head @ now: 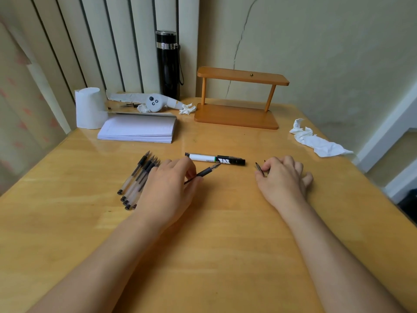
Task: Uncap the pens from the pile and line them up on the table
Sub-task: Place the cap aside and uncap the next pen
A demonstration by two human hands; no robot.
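Observation:
My left hand (168, 188) holds an uncapped clear pen with a black grip (204, 173), its tip pointing up and right just above the table. Left of that hand, several uncapped pens (135, 179) lie side by side in a row, partly hidden under my hand. My right hand (283, 177) rests on the table with its fingers curled on a small dark pen cap (260, 169). A capped white-and-black marker (214, 158) lies crosswise between and beyond both hands.
A wooden two-tier stand (239, 116) sits at the back, a black flask (168, 64) beside it. A paper pad (140, 128) and tissue roll (89, 108) lie back left. Crumpled tissue (316, 141) lies at the right. The table edge drops off on the right.

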